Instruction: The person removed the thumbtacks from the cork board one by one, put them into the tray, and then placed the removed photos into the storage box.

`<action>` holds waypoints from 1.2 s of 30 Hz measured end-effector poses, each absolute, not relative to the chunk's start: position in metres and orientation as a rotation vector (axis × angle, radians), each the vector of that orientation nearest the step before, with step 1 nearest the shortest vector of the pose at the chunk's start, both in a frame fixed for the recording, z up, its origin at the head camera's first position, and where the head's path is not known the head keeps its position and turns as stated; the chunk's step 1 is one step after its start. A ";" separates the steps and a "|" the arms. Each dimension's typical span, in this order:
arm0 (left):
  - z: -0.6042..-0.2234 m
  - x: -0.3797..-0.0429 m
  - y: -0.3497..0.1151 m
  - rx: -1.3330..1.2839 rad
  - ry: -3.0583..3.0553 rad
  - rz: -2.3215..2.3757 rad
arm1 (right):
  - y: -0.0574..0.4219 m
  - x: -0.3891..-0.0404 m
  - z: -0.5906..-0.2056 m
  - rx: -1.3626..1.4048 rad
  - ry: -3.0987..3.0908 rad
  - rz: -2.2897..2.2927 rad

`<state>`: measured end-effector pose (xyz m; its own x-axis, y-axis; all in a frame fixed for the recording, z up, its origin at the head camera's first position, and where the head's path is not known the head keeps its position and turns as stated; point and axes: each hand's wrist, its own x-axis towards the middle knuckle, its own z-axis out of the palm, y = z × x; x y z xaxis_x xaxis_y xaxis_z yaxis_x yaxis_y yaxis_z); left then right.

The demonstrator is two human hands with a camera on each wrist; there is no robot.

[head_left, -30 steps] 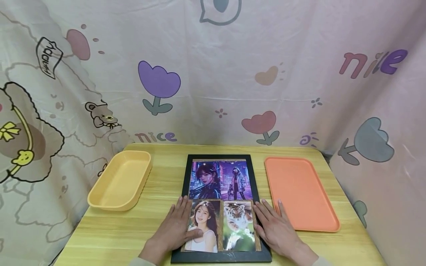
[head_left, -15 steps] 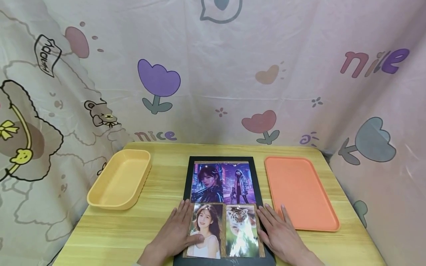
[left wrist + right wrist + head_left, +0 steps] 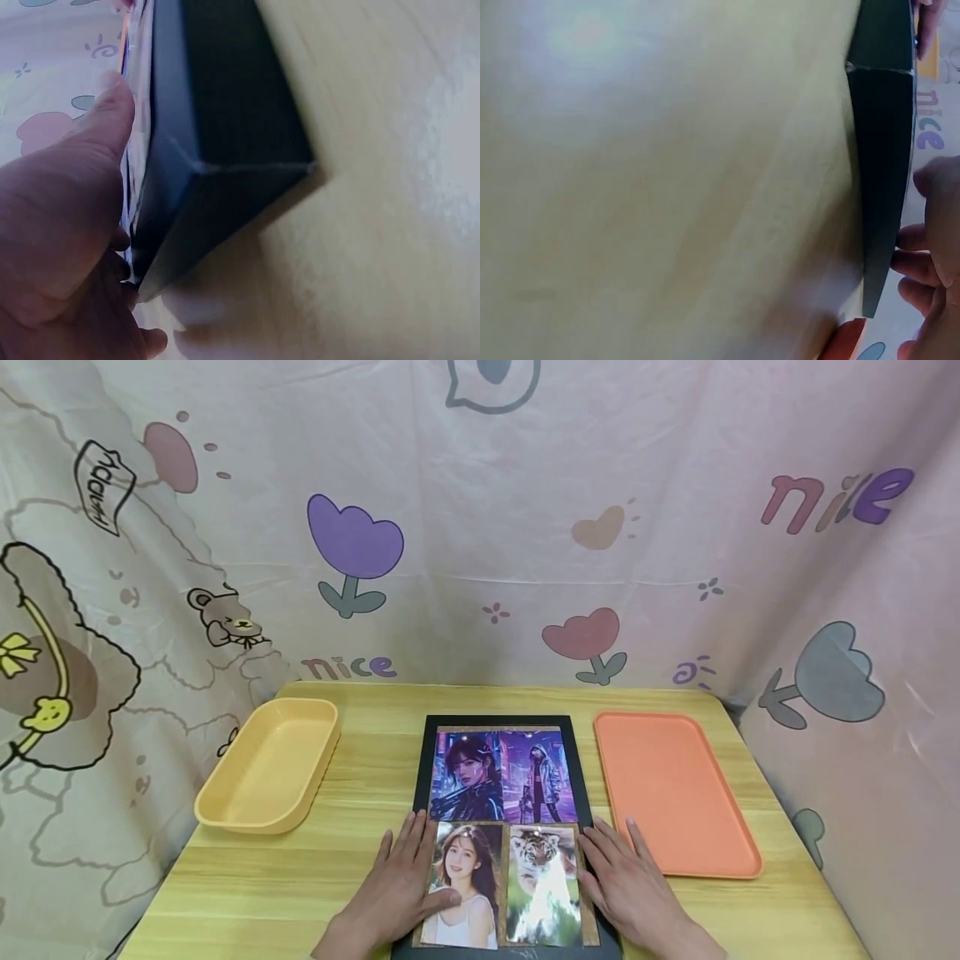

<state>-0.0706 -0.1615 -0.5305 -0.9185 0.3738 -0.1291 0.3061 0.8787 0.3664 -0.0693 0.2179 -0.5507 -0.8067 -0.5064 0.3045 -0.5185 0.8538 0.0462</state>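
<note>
A black picture frame [image 3: 425, 760] lies on the table before me, its near edge cut off by the bottom of the head view. Two purple neon-city pictures [image 3: 467, 777] fill its upper half. Below them are a photo of a person in white [image 3: 468, 917] and a tiger photo [image 3: 542, 885], with brown backing showing round them. My left hand [image 3: 397, 889] rests along the left side, fingers straight and thumb over the person photo. On the opposite side, my right hand [image 3: 630, 885] lies with extended fingers on the border. Both wrist views show the frame's dark side [image 3: 240, 82] beside the hands.
A yellow, deep-walled tray [image 3: 327, 760] stands at the left of the wooden table [image 3: 360, 827]. To the right, a flat orange tray [image 3: 675, 793] lies close by my right hand. A printed curtain [image 3: 480, 527] hangs behind and on both sides.
The frame has slid slightly toward me and to the right, both hands staying on its sides. Most of that shift came in the first half second. The trays stay in place.
</note>
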 end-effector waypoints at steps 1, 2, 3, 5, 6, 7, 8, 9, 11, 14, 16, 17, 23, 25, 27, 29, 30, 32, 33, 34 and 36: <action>-0.531 -0.071 -0.161 0.517 2.854 0.507 | 0.217 -0.071 -0.550 0.771 -2.715 0.064; -0.531 -0.071 -0.161 0.516 2.856 0.504 | 0.216 -0.072 -0.550 0.766 -2.710 0.067; -0.532 -0.072 -0.160 0.515 2.856 0.501 | 0.215 -0.074 -0.549 0.761 -2.707 0.068; -0.532 -0.073 -0.160 0.518 2.860 0.493 | 0.214 -0.075 -0.549 0.748 -2.709 0.065; -0.532 -0.074 -0.160 0.522 2.862 0.492 | 0.214 -0.076 -0.548 0.744 -2.712 0.062; -0.531 -0.074 -0.160 0.530 2.864 0.486 | 0.214 -0.076 -0.548 0.738 -2.716 0.055; -0.531 -0.075 -0.160 0.543 2.871 0.473 | 0.214 -0.076 -0.548 0.736 -2.718 0.050; -0.530 -0.076 -0.161 0.554 2.874 0.465 | 0.213 -0.076 -0.547 0.734 -2.721 0.048; -0.527 -0.077 -0.162 0.577 2.881 0.448 | 0.213 -0.078 -0.546 0.732 -2.720 0.047; -0.521 -0.079 -0.165 0.596 2.888 0.423 | 0.209 -0.082 -0.543 0.731 -2.710 0.057; -0.516 -0.081 -0.166 0.585 2.889 0.428 | 0.205 -0.087 -0.539 0.725 -2.705 0.070; -0.514 -0.082 -0.167 0.574 2.895 0.427 | 0.202 -0.090 -0.538 0.721 -2.704 0.080; -0.505 -0.093 -0.176 0.517 3.027 0.503 | 0.172 -0.103 -0.520 0.716 -2.749 0.153; -0.501 -0.098 -0.184 0.519 3.108 0.531 | 0.158 -0.107 -0.514 0.735 -2.749 0.177; -0.495 -0.102 -0.195 0.512 3.180 0.549 | 0.143 -0.110 -0.509 0.763 -2.732 0.201; -0.488 -0.107 -0.208 0.484 3.234 0.557 | 0.128 -0.113 -0.505 0.796 -2.706 0.205; -0.484 -0.110 -0.214 0.465 3.258 0.563 | 0.120 -0.114 -0.503 0.814 -2.692 0.209; -0.475 -0.114 -0.227 0.400 3.280 0.586 | 0.105 -0.115 -0.500 0.853 -2.677 0.204; -0.471 -0.116 -0.234 0.374 3.294 0.589 | 0.098 -0.116 -0.499 0.876 -2.671 0.205; -0.468 -0.118 -0.241 0.344 3.307 0.593 | 0.091 -0.116 -0.498 0.898 -2.669 0.203; -0.462 -0.122 -0.254 0.298 3.327 0.602 | 0.078 -0.116 -0.496 0.944 -2.663 0.198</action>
<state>-0.1218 -0.2542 -0.4619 -0.9531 0.1249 0.2755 0.2136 0.9229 0.3203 -0.1157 0.0785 -0.4961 -0.7355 -0.5907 0.3318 -0.6332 0.7735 -0.0266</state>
